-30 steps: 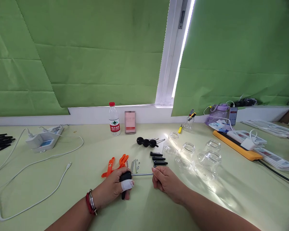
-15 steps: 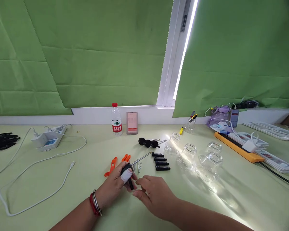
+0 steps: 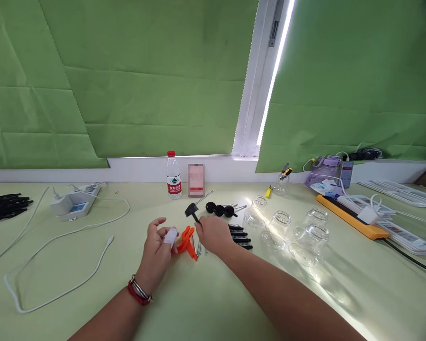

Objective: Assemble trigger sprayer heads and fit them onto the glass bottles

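Shifted to the right hand (image 3: 216, 234), the black-knobbed rod (image 3: 204, 197) slants.

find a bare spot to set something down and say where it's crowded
Bare tabletop shows between the forearms; between the left hand and the white cable; and between the cable's far bend and the water bottle. It's crowded around the right hand: orange clamp, bolts, black spring pieces, with glass jars to their right.
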Motion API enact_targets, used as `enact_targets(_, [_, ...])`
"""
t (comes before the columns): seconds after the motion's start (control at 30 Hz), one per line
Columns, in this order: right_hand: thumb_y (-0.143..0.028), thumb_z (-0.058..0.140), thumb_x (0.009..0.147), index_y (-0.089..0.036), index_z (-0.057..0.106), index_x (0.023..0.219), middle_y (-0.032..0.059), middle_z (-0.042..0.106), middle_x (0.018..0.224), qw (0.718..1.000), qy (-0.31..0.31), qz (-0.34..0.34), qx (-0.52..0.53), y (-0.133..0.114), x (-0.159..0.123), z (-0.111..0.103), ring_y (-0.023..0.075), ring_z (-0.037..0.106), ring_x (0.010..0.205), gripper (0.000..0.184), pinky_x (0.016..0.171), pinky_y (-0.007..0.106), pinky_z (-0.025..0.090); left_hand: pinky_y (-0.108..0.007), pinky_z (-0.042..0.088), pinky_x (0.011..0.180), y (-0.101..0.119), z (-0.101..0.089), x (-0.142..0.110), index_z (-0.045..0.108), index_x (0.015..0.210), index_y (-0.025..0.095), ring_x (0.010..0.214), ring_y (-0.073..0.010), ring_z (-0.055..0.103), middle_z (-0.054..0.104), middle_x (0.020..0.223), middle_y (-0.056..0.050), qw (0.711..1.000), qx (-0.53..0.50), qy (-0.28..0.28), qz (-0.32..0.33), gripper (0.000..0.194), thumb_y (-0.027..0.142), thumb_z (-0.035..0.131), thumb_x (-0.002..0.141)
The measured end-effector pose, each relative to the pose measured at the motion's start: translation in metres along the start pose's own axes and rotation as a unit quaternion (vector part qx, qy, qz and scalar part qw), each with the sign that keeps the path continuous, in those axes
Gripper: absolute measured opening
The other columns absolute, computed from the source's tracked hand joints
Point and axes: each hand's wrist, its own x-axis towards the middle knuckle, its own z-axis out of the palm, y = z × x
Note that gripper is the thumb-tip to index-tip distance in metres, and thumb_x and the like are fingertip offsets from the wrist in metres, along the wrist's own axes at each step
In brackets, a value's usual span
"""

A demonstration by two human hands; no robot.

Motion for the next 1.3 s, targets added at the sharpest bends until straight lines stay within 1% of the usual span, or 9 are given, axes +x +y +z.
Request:
enact_targets(0.17, [-0.029, 0.043, 0.092, -0.013, 0.065, 0.093, 0.0137, 0.069, 0.092, 0.999, -0.019, 0.035, -0.013, 0.01, 0.037, 0.018, 0.022, 0.065, 0.086, 0.027, 0.067, 0.027, 0.044, -0.021, 0.043, 0.054, -0.015, -0.014, 0.018, 0.037, 0.111, 0.025, 0.061, -0.0089, 0.051, 0.053, 0.091, 0.002, 0.991, -0.013, 0.127, 0.039, 0.041, 0.02, 0.054, 0.073])
enact_targets(0.23, [-0.027, 0.047, 0.09, -0.013, 0.066, 0.092, 0.0146, 0.069, 0.094, 0.999, -0.025, 0.039, -0.016, 0.011, 0.044, 0.024, 0.0222, 0.065, 0.087, 0.024, 0.068, 0.027, 0.045, -0.022, 0.042, 0.058, -0.019, -0.018, 0.025, 0.039, 0.109, 0.024, 0.068, -0.0109, 0.052, 0.054, 0.09, 0.001, 0.986, 0.008, 0.162, 0.043, 0.04, 0.019, 0.054, 0.072])
enact_targets(0.3, [-0.025, 0.05, 0.089, -0.012, 0.067, 0.091, 0.0156, 0.069, 0.094, 0.998, -0.027, 0.044, -0.018, 0.011, 0.049, 0.029, 0.0228, 0.066, 0.087, 0.022, 0.069, 0.027, 0.046, -0.022, 0.042, 0.061, -0.023, -0.02, 0.029, 0.04, 0.107, 0.023, 0.073, -0.012, 0.053, 0.054, 0.088, 0.001, 0.983, 0.021, 0.178, 0.044, 0.039, 0.019, 0.054, 0.072])
enact_targets(0.63, [-0.016, 0.052, 0.084, -0.01, 0.068, 0.095, 0.0191, 0.069, 0.095, 0.996, -0.036, 0.083, -0.022, 0.015, 0.052, 0.039, 0.0241, 0.067, 0.088, 0.02, 0.07, 0.028, 0.049, -0.023, 0.046, 0.06, -0.026, -0.015, 0.028, 0.039, 0.106, 0.022, 0.074, -0.013, 0.054, 0.054, 0.088, 0.0, 0.989, 0.019, 0.14, 0.034, 0.041, 0.017, 0.055, 0.069])
enact_targets(0.8, [-0.01, 0.054, 0.079, -0.011, 0.069, 0.091, 0.017, 0.071, 0.089, 0.995, -0.042, 0.085, -0.021, 0.014, 0.05, 0.039, 0.0238, 0.068, 0.084, 0.019, 0.067, 0.028, 0.048, -0.022, 0.045, 0.056, -0.025, -0.015, 0.028, 0.039, 0.106, 0.023, 0.072, -0.0126, 0.054, 0.053, 0.088, 0.0, 0.991, 0.02, 0.131, 0.024, 0.043, 0.016, 0.054, 0.067])
enact_targets(0.9, [-0.015, 0.055, 0.081, -0.01, 0.069, 0.09, 0.017, 0.071, 0.087, 0.995, -0.039, 0.084, -0.021, 0.015, 0.048, 0.038, 0.0246, 0.068, 0.083, 0.017, 0.067, 0.029, 0.048, -0.022, 0.044, 0.055, -0.024, -0.015, 0.028, 0.039, 0.107, 0.023, 0.07, -0.0123, 0.054, 0.053, 0.088, 0.0, 0.991, 0.024, 0.127, 0.018, 0.043, 0.018, 0.056, 0.067])
enact_targets(1.0, [-0.025, 0.053, 0.086, -0.01, 0.068, 0.092, 0.0177, 0.07, 0.089, 0.996, -0.031, 0.082, -0.022, 0.017, 0.044, 0.034, 0.0246, 0.067, 0.084, 0.022, 0.067, 0.03, 0.047, -0.022, 0.045, 0.054, -0.022, -0.015, 0.028, 0.038, 0.107, 0.023, 0.068, -0.012, 0.054, 0.053, 0.088, 0.001, 0.992, 0.028, 0.123, 0.009, 0.044, 0.019, 0.057, 0.067])
enact_targets(1.13, [-0.032, 0.048, 0.089, -0.013, 0.068, 0.085, 0.0148, 0.07, 0.085, 0.997, -0.02, 0.071, -0.024, 0.018, 0.033, 0.026, 0.0234, 0.067, 0.078, 0.028, 0.063, 0.029, 0.046, -0.023, 0.047, 0.056, -0.025, -0.016, 0.03, 0.038, 0.108, 0.022, 0.071, -0.0128, 0.055, 0.053, 0.087, 0.0, 0.993, 0.028, 0.118, 0.004, 0.048, 0.014, 0.056, 0.064])
enact_targets(1.3, [-0.032, 0.045, 0.089, -0.017, 0.065, 0.08, 0.0094, 0.069, 0.08, 0.999, 0.017, 0.041, -0.029, 0.033, 0.001, 0.004, 0.0228, 0.065, 0.076, 0.027, 0.062, 0.029, 0.045, -0.021, 0.046, 0.056, -0.029, -0.017, 0.032, 0.028, 0.122, 0.023, 0.072, -0.0118, 0.053, 0.052, 0.09, 0.0, 0.991, 0.015, 0.133, 0.02, 0.068, 0.009, 0.056, 0.061])
